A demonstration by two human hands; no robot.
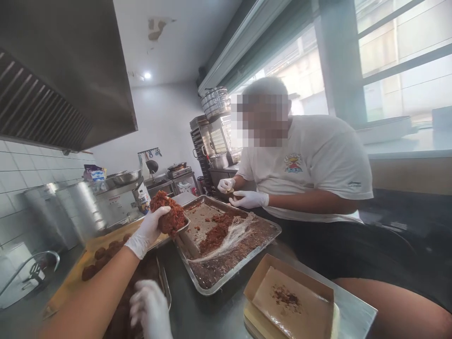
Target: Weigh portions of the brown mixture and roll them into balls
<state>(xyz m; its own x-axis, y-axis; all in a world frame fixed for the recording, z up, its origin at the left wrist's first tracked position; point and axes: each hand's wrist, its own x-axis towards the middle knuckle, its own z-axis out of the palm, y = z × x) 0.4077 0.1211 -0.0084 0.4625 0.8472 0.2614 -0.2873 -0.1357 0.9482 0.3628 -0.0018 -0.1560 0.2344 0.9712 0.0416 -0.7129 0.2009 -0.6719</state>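
My left hand (151, 231), in a white glove, is closed on a big clump of reddish-brown shredded filling (169, 212). A curved metal rim shows at the clump's lower right; I cannot tell whether the hand holds it too. Beside it lies a metal tray (208, 293) with loose filling (221, 230) and a crumpled clear plastic sheet (233, 238) over part of it. My right hand (151, 306), also gloved, is low at the bottom, over a dark-filled tray; motion blurs its bent fingers. Dark round balls (102, 256) sit on yellowish paper (70, 285) behind my left forearm.
A brown cardboard box (296, 310) with crumbs stands at front right. Across the tray sits a person (303, 165) in a white shirt, both gloved hands around something small. A range hood (63, 70) hangs at upper left. Metal pots (81, 205) line the left wall.
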